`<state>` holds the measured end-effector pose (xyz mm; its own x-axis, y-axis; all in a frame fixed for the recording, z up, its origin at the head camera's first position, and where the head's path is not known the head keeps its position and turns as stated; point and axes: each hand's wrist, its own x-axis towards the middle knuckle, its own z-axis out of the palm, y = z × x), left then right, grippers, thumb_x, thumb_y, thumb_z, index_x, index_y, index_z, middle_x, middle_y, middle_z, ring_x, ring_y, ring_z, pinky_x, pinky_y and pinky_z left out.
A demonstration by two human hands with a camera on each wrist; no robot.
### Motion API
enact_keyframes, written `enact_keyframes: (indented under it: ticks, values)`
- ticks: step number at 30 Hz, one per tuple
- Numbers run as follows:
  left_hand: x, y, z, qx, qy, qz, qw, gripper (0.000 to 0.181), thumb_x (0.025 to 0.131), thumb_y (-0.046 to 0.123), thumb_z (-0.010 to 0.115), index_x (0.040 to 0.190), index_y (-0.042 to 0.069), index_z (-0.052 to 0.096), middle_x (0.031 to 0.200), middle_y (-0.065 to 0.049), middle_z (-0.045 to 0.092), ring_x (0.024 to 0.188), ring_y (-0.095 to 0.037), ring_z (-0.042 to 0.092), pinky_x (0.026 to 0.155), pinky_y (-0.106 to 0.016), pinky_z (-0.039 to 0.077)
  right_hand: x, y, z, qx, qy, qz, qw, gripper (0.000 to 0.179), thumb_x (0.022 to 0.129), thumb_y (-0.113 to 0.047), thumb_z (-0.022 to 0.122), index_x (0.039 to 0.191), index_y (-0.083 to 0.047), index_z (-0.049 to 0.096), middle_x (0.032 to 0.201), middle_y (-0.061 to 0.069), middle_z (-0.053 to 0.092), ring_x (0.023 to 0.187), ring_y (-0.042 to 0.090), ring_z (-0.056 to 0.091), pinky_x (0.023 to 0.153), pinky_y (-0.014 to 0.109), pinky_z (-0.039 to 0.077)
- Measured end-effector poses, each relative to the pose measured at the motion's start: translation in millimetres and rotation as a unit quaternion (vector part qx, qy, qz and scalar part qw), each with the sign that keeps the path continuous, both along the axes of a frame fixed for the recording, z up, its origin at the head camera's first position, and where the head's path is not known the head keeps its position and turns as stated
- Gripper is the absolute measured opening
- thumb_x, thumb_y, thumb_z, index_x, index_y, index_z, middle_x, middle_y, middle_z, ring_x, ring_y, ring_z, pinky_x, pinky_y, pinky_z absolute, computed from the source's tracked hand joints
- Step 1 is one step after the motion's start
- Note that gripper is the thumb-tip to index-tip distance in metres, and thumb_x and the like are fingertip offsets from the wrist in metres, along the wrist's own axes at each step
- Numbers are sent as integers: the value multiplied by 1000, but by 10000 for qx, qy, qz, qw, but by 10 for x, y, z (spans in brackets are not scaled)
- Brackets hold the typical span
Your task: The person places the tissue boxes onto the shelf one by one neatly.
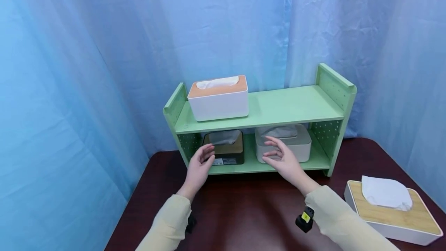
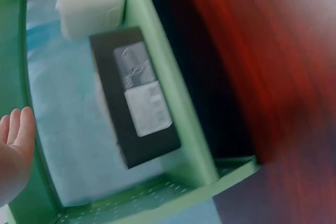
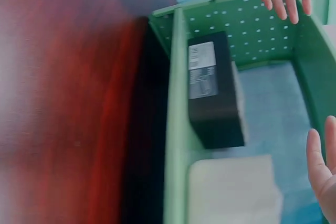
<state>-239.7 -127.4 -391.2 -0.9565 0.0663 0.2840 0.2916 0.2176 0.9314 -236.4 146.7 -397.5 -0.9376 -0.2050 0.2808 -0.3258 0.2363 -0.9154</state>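
Both hands are held up in front of a green two-tier shelf [image 1: 289, 104], fingers loosely bent and holding nothing. My left hand [image 1: 199, 169] is nearest the black tissue box with a wooden lid [image 1: 238, 148] on the lower tier, overlapping its left part in the head view. Labels on that box's front show in the left wrist view [image 2: 148, 109]. My right hand [image 1: 285, 162] hovers before the white tissue box [image 1: 302, 146] on the lower right, partly covering it. On the upper tier, at left, sits a white tissue box with an orange-brown lid [image 1: 221, 107].
A white tissue box with a light wooden lid [image 1: 423, 220] lies at the right of the dark red-brown table [image 1: 240, 212], a tissue poking out. Raised green side panels [image 1: 336, 88] bound the shelf. Blue curtains [image 1: 223, 22] hang behind and on both sides.
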Motion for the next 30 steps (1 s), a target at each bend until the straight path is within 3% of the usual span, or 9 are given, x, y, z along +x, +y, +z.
enact_keyframes:
  ticks: [9,14,18,22,26,30]
  values:
    - [180,130,-348,-11,-134,-383,9992,39,96,5,51,134,-2,46,135,-23,49,123,-36,50,98,-45,45,198,196,-438,-118,-352,-46,9993,65,89,-8,65,145,-4,32,137,25,43,102,22,62,81,20,50]
    - [285,213,-553,209,-252,-588,9977,40,97,6,51,135,-3,43,136,-25,47,125,-37,48,99,-39,44,278,320,-646,-77,-441,-149,9989,65,89,-9,65,144,-2,32,135,26,45,97,10,63,78,21,52]
    - [360,280,-723,295,-415,-575,9970,41,97,6,51,135,-6,42,135,-23,49,125,-38,47,99,-34,45,340,407,-794,-67,-486,-227,9985,65,88,-8,66,143,-1,33,132,28,46,93,2,62,75,22,52]
    - [419,360,-861,342,-548,-478,9968,39,96,7,52,134,-3,45,133,-21,51,123,-36,50,98,-32,46,419,508,-929,-109,-472,-330,9983,63,86,-6,67,141,0,36,129,29,48,91,3,63,73,22,53]
    - [476,440,-969,462,-728,-518,9949,38,97,4,51,134,-1,45,134,-24,49,124,-36,49,98,-32,45,496,613,-1041,-103,-383,-459,9982,59,85,-3,67,137,1,39,119,3,56,89,2,63,71,22,53]
    - [515,509,-1066,574,-805,-586,9934,39,96,1,50,134,-4,44,134,-26,48,124,-40,48,98,-34,46,545,718,-1124,-115,-308,-486,9983,57,85,-3,67,136,-3,41,108,-26,53,89,1,63,71,21,52]
